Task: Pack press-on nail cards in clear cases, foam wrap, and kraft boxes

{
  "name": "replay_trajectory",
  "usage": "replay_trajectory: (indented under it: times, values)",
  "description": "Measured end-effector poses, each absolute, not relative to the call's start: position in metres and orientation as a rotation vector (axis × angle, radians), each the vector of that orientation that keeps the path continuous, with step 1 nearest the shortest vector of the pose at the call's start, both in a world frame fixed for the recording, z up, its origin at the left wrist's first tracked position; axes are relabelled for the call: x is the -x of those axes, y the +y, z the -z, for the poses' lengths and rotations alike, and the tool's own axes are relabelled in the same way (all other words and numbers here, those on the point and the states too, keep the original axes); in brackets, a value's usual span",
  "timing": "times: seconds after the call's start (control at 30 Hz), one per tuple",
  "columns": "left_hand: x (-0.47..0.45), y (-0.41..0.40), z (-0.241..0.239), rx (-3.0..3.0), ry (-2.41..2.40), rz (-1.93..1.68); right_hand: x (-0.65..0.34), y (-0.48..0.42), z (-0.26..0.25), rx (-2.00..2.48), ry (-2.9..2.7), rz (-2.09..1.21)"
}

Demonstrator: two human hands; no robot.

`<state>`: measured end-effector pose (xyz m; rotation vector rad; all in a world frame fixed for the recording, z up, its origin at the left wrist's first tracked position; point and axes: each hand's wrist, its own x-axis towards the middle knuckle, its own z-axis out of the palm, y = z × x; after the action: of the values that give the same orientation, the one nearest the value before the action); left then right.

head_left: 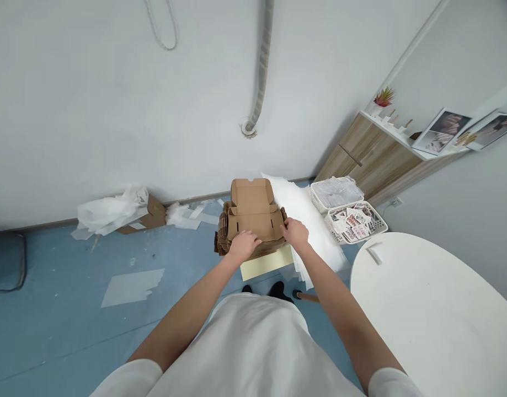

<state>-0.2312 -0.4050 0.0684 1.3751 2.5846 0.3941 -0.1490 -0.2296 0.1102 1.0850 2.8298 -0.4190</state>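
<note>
A brown cardboard mailer box lies unfolded on top of a stack of flat cardboard boxes on the blue floor. My left hand rests on the near left edge of the top box, fingers curled over it. At the near right corner of the same box, my right hand has its fingers closed on the edge. A pale yellow sheet sticks out from under the stack toward me.
White tissue sheets lie right of the stack. Two white baskets with small cards and packets stand beyond them. A round white table fills the right. Crumpled paper and a cardboard piece lie by the wall at left.
</note>
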Motion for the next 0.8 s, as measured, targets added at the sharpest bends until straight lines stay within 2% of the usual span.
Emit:
replay_trajectory:
  times: [0.13, 0.4, 0.6, 0.67, 0.8]
  values:
    - [0.234, -0.404, -0.068, -1.440, 2.639, -0.357, 0.158, -0.224, -0.118, -1.206, 2.817, 0.574]
    - [0.239, -0.403, -0.068, -1.501, 2.721, -0.547, 0.134, -0.240, -0.118, -1.103, 2.986, 1.353]
    - [0.239, -0.408, -0.069, -1.455, 2.701, -0.823, 0.095, -0.268, -0.086, -0.962, 3.122, 0.989]
    - [0.238, -0.411, -0.073, -1.439, 2.686, -0.890, 0.092, -0.265, -0.087, -1.021, 3.072, 1.055]
    - [0.234, -0.412, -0.082, -1.420, 2.665, -0.979, 0.103, -0.249, -0.111, -1.221, 2.978, 1.426]
